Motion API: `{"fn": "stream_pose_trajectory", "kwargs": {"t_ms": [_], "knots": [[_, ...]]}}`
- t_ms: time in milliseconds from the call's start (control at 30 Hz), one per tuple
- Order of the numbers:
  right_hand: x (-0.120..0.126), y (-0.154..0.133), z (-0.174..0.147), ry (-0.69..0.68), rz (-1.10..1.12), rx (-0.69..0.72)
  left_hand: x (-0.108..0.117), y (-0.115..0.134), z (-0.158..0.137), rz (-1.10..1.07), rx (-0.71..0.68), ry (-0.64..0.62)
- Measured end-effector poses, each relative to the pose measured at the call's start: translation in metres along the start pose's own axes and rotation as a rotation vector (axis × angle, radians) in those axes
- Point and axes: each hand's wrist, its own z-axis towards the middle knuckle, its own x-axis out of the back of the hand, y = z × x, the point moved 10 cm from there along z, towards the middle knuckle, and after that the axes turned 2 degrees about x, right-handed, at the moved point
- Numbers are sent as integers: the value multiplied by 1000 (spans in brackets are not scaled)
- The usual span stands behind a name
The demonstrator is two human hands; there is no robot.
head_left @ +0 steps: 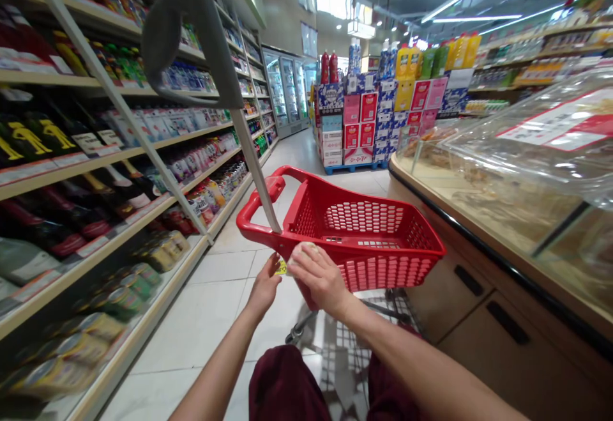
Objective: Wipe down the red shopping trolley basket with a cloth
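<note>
A red plastic shopping basket cart (378,242) stands in front of me, its mesh basket tilted and a grey metal pole (256,165) rising from its handle end. My right hand (320,280) presses a pale, crumpled cloth (302,256) against the near side of the cart, fingers over the cloth. Close by, my left hand (264,287) is beside the cart's lower frame, fingers partly spread, next to a small yellow label (281,266). Whether its fingertips touch the frame is hard to tell. A dark grey hook-shaped handle (211,44) sits high on the pole.
Shelves of bottles and cans (119,178) line the left side. On the right is a wooden counter (450,306) with clear plastic covers (536,140). Stacked drink cartons (364,121) stand ahead on a blue pallet; glass-door fridges (287,85) are beyond. A caster wheel (293,335) rests on the tiles.
</note>
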Motion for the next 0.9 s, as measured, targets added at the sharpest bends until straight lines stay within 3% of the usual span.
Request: {"fn": "stream_pose_trajectory", "kwargs": {"t_ms": [100, 167, 267, 333, 467, 567, 633, 700, 800, 900], "knots": [[3, 13, 11, 1, -28, -51, -7, 16, 7, -94, -53, -13], [-11, 16, -5, -67, -42, -42, -11, 20, 10, -86, -44, -21], [-26, 15, -42, -160, -36, -45, -9, 19, 11, 98, -27, 7], [-16, 20, -50, -130, -36, -88, -7, 17, 8, 210, -28, 48], [17, 44, -32, 1, -83, -165, -12, 27, -6, 383, -85, 132], [20, 57, -39, -9, -132, -154, -39, 65, -22, 735, -344, 165], [14, 58, -54, -52, -134, -132, -69, 93, -30, 956, -582, 143], [13, 62, -64, -66, -129, -156, -98, 107, -30, 1099, -733, 86], [24, 74, -63, -10, -134, -217, -130, 103, -14, 1299, -767, -19], [33, 86, -65, 22, -171, -220, -142, 89, 1, 1406, -715, -84]]}}
